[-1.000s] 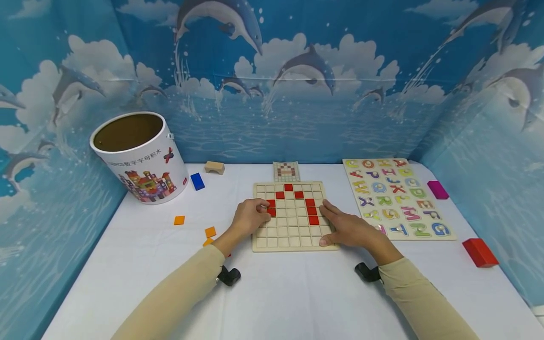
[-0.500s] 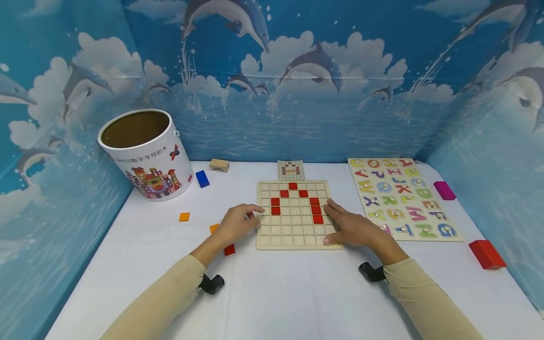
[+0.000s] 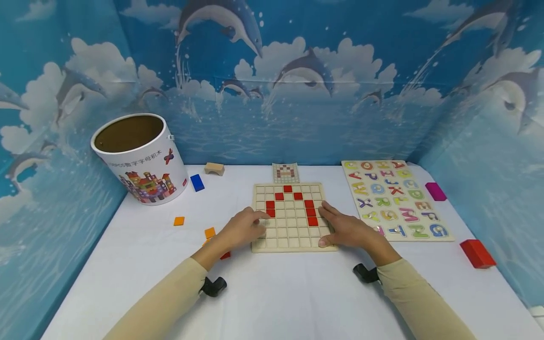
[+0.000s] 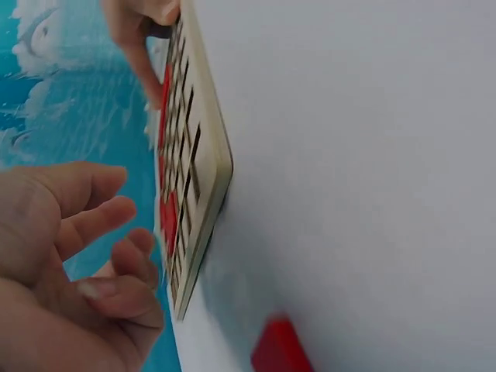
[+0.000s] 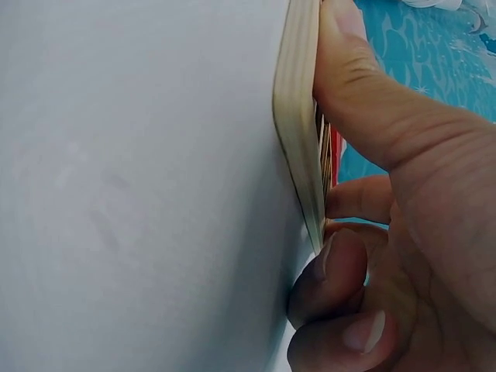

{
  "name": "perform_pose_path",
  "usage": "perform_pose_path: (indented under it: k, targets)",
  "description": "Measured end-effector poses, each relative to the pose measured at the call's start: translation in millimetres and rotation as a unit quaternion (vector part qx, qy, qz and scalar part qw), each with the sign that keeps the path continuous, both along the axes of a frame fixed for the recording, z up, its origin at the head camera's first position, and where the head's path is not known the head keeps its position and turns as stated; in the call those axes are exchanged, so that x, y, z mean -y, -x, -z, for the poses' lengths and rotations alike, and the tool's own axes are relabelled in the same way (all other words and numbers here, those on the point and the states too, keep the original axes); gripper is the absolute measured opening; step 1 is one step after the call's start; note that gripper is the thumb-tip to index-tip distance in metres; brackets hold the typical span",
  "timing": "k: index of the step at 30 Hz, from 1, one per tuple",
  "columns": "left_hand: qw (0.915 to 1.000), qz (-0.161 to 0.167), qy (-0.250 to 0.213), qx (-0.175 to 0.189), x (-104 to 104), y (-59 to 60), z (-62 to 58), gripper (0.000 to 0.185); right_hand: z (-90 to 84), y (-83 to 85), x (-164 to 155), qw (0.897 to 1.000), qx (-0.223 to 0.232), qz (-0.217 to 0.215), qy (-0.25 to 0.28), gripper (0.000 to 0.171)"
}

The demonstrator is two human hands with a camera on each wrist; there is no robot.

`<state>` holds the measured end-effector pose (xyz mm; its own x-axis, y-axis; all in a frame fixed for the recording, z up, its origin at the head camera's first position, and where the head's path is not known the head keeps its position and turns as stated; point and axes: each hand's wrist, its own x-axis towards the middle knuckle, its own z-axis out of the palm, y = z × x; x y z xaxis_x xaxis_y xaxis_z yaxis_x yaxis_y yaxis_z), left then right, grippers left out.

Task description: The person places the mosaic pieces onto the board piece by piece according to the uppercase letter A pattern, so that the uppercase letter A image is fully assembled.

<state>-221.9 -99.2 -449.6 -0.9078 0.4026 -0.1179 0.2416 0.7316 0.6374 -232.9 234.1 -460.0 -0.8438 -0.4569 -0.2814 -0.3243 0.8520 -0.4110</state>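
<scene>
A wooden grid board (image 3: 293,232) lies in front of me, with several red square tiles set in an arch. My left hand (image 3: 242,227) reaches over its left edge, index finger stretched to the lower left red tile (image 3: 270,213). In the left wrist view, that hand's fingers (image 4: 101,225) are loosely bent, with nothing between them. My right hand (image 3: 348,228) rests on the board's right side. Its thumb (image 5: 364,85) lies on the top face near the front corner, while the lower fingers (image 5: 341,267) bend beside the edge.
Behind the board lies a pattern card (image 3: 286,173). Orange tiles (image 3: 179,221) and a red tile (image 3: 225,255) lie left. A white bucket (image 3: 142,165), blue block (image 3: 197,182) and wooden arch block (image 3: 214,168) stand back left. Right are an alphabet board (image 3: 395,200), magenta block (image 3: 435,191) and red block (image 3: 478,253).
My left hand drew back leftward from the left red tiles, then came in again with its index finger at the lower one. The right hand stays on the board's edge.
</scene>
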Motion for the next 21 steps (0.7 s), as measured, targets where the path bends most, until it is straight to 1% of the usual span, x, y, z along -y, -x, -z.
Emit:
perform_pose_path:
  k: [3,5,7,10,12,14,16,18,21]
  targets:
    - [0.9995,-0.026,-0.011,0.011,22.3,-15.0,-5.9,0.037,-0.5,-0.6,2.1,1.0,-0.007,-0.003,-0.002,0.108]
    - [0.9984,-0.05,-0.011,0.021,39.3,-28.3,-8.8,0.038,-1.1,-1.1,3.4,1.0,-0.006,0.0,-0.002,0.108]
    - [0.9969,-0.072,-0.006,0.029,55.3,-43.7,-8.9,0.041,-1.2,-1.4,4.3,1.0,-0.003,0.002,-0.003,0.109]
    - [0.9944,-0.101,-0.01,0.031,74.0,-65.0,-2.6,0.045,-1.7,-1.9,5.1,1.0,0.0,0.004,-0.004,0.109]
    - [0.9929,-0.116,-0.016,0.023,81.1,-74.8,3.8,0.045,-1.8,-2.1,4.9,1.0,-0.001,0.004,-0.006,0.11]
    - [0.9913,-0.129,-0.022,0.017,83.9,-80.4,10.3,0.046,-1.9,-2.2,4.3,1.0,0.001,0.006,-0.006,0.11]
    - [0.9903,-0.136,-0.024,0.014,84.1,-83.3,15.9,0.046,-2.0,-2.4,3.3,1.0,0.003,0.006,-0.005,0.11]
    - [0.9897,-0.141,-0.023,0.009,82.9,-83.9,20.5,0.046,-1.6,-2.1,2.3,1.0,0.004,0.007,-0.005,0.109]
    - [0.9889,-0.149,-0.009,-0.001,79.6,-82.0,25.4,0.042,-1.1,-2.0,0.6,1.0,0.005,0.011,-0.007,0.11]
